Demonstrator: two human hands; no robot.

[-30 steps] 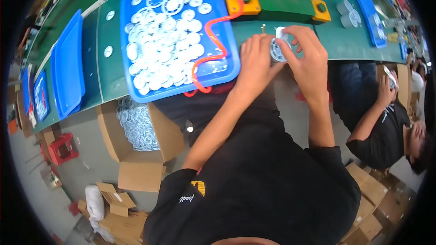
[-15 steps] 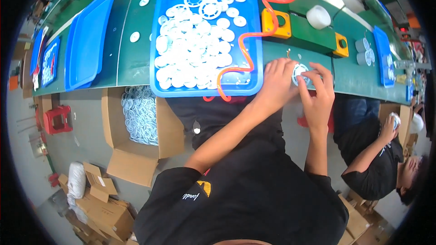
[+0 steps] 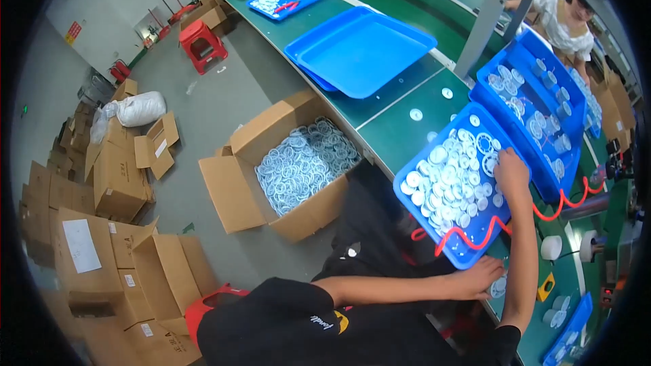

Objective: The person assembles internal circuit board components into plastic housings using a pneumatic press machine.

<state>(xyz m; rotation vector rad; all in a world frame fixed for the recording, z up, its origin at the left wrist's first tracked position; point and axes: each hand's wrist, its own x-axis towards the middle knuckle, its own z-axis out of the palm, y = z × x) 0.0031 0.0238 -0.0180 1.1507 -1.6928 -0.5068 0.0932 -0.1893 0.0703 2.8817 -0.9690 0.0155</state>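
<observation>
A blue tray (image 3: 479, 252) on the green bench holds a heap of small white round discs (image 3: 444, 179) and a few larger white slotted rings (image 3: 484, 142). My right hand (image 3: 513, 175) is over the tray's far right side beside these rings. Its fingers are curled inward, and whatever lies under the fingertips is hidden. My left hand (image 3: 480, 279) is low at the tray's near corner, fingers closed at the edge of a white slotted disc (image 3: 498, 287). My right forearm passes close beside that disc. A red coiled hose (image 3: 468, 236) crosses the tray's near right part.
An open carton (image 3: 271, 156) full of pale rings stands left of the bench. Stacked blue trays (image 3: 363, 51) lie farther along it. Another blue tray (image 3: 536, 105) holds white cylindrical parts. A red stool (image 3: 202, 46) and more cartons (image 3: 119, 179) stand on the floor. A person (image 3: 566, 24) is across the bench.
The view has swung left. My right hand has left the disc both hands were at and moved into the tray by the larger rings. My left hand stays at the disc.
</observation>
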